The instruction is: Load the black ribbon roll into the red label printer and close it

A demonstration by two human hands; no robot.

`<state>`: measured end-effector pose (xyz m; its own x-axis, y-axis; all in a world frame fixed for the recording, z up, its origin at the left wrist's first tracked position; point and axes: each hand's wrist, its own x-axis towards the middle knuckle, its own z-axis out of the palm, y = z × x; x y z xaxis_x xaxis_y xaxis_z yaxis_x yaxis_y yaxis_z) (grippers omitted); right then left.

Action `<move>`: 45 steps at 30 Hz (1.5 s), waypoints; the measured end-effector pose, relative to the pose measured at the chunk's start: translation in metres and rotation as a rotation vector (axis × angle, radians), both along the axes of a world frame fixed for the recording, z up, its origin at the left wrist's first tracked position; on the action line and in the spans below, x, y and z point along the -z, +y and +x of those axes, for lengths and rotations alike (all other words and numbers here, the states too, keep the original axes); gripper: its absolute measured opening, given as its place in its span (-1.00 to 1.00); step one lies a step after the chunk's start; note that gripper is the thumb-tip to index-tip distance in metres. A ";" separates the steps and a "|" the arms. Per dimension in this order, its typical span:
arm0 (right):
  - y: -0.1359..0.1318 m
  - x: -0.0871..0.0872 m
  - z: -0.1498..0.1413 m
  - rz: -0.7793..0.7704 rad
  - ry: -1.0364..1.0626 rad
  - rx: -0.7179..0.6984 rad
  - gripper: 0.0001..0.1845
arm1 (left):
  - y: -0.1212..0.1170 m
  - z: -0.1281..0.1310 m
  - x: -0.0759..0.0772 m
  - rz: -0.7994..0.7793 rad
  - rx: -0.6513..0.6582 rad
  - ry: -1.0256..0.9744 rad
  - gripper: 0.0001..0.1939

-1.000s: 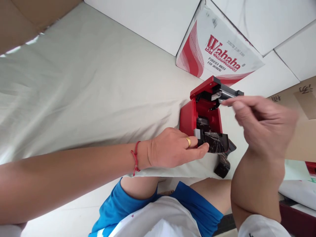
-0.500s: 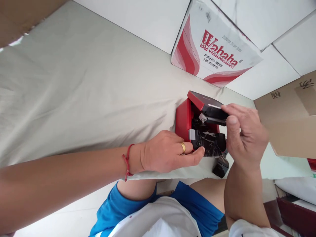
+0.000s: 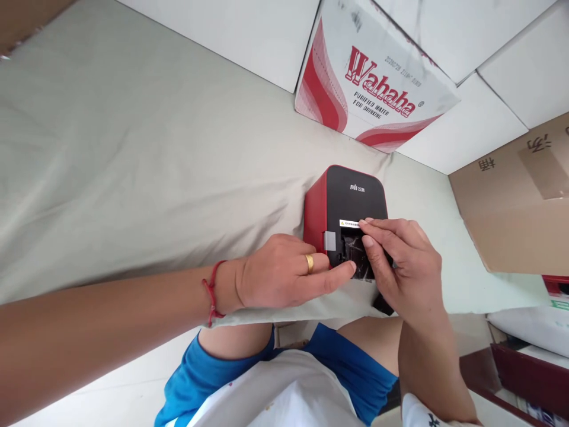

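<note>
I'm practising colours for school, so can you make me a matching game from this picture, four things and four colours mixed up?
1. Ring
2. Shorts
3. Wrist bracelet
4. Top of the machine's lid

A. Red
B. Black
C. Gold
D. Blue

Right pairs: 1-C, 2-D, 3-A, 4-B

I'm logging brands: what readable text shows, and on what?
"Wahaha ®": white carton
"PURIFIED WATER FOR DRINKING": same carton
Its printed code: too blurred
"FEIE 飞鹅": black lid
White label: too small
"桶": brown carton; its other characters unclear
Green print, sleeve marks: unreadable
</note>
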<state>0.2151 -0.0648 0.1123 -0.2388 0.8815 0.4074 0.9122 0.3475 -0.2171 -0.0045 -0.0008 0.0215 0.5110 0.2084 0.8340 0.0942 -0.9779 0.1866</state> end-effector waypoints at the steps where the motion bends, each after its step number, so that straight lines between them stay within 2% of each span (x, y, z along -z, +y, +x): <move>1: 0.000 0.001 0.001 0.014 0.005 -0.002 -0.72 | 0.000 0.001 0.001 -0.021 -0.005 -0.018 -0.79; 7: -0.001 0.018 -0.003 0.145 0.093 0.042 -0.77 | 0.009 0.003 0.004 -0.146 -0.135 -0.122 -0.77; 11: -0.021 0.033 -0.006 0.167 0.245 0.022 -0.69 | 0.016 0.001 0.005 -0.119 -0.066 -0.142 -0.84; 15: -0.050 0.044 -0.002 0.217 0.284 0.005 -0.62 | 0.018 0.000 0.005 -0.078 -0.036 -0.149 -0.75; 19: -0.065 0.046 0.001 0.241 0.253 -0.013 -0.59 | 0.023 -0.002 0.006 -0.082 -0.070 -0.150 -0.66; 24: -0.064 0.045 0.001 0.214 0.264 -0.013 -0.62 | 0.028 -0.004 0.009 -0.008 -0.047 -0.214 -0.77; 29: -0.062 0.046 0.000 0.205 0.289 -0.008 -0.63 | 0.026 -0.004 0.002 -0.011 -0.036 -0.165 -0.84; 34: -0.059 0.038 0.002 0.183 0.264 -0.041 -0.64 | 0.027 -0.004 -0.003 0.007 -0.001 -0.111 -0.69; 39: -0.049 0.013 0.014 0.020 0.271 -0.071 -0.75 | 0.029 -0.003 0.004 0.020 -0.029 -0.045 -0.66; 42: -0.028 -0.006 0.021 -0.093 0.340 0.043 -0.82 | 0.027 -0.001 0.011 0.030 -0.024 -0.006 -0.56; 45: 0.008 -0.020 0.023 -0.228 0.321 0.129 -0.80 | 0.025 0.000 0.017 0.078 -0.046 0.040 -0.41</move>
<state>0.2385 -0.0564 0.1325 -0.0129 0.9722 0.2339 0.8184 0.1446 -0.5561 -0.0046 0.0245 0.0049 0.5357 0.1673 0.8277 0.1453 -0.9838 0.1048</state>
